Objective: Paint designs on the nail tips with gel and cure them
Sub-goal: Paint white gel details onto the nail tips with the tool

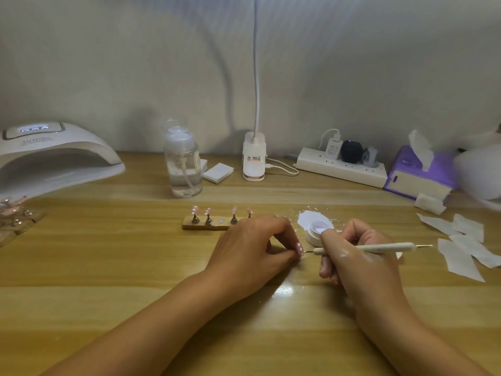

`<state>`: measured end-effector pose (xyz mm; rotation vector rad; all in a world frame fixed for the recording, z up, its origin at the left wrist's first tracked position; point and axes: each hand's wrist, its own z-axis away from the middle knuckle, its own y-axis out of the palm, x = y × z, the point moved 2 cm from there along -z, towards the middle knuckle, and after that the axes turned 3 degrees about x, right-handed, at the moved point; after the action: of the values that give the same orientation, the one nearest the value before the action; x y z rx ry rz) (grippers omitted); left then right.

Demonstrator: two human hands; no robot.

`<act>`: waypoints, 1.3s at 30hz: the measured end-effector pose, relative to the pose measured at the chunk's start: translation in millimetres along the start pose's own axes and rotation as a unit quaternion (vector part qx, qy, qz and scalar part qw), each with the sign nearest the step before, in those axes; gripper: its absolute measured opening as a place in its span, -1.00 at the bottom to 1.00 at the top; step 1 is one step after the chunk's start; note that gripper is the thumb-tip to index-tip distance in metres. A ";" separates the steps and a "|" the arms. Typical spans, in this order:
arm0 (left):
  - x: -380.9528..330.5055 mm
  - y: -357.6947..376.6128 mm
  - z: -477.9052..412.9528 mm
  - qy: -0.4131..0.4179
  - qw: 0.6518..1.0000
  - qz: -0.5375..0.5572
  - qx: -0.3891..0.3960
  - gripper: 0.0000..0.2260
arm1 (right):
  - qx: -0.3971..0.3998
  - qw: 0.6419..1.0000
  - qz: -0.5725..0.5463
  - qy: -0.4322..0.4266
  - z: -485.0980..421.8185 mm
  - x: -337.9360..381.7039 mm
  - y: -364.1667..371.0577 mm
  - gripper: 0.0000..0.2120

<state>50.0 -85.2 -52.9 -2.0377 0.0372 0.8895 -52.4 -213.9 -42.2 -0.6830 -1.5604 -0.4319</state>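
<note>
at the middle of the wooden table, two bare hands met over one pink nail tip. the left hand pinched that tip between its curled fingers and thumb, low over the table top. white dots showed on the tip, too small to count surely. the right hand gripped one dotting tool as one holds a pen, with the fingers curled round the pale shaft. the tool had two metal points, one at each end. the near point lay right at the tip's edge, though whether it touched could not be told.

just behind the right hand stood one open white gel pot, set on one white splash of paint. behind the left hand lay one wooden holder with four small metal stands, each bearing one pink nail tip. one round metal disc sat between the second and third stand.

at the far left stood one white curing lamp with its display lit. in front of it, at the table's edge, were more stands, blurred and cut off, so their number was unclear.

along the wall stood one clear pump bottle, one white pad stack, one clip lamp, one power strip with three plugs in it, and one purple tissue box. several white wipes lay overlapping at the right.
</note>
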 end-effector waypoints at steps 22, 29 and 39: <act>1.7 0.8 -1.6 -0.005 1.000 0.019 0.003 -0.90 | 0.008 1.000 0.011 -0.002 0.7 -0.2 0.7 -0.62; 2.5 1.2 -1.4 -0.005 1.000 0.018 0.001 -0.90 | 0.002 1.000 0.011 -0.007 -0.1 -1.4 0.0 -0.60; 1.9 0.5 -1.1 -0.004 1.000 0.021 0.001 -0.90 | 0.011 1.000 0.004 -0.012 -0.1 -2.2 0.4 -0.62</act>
<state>51.9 -85.8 -54.0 -2.0387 0.0762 0.9222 -52.0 -214.1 -44.4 -0.6795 -1.5835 -0.4015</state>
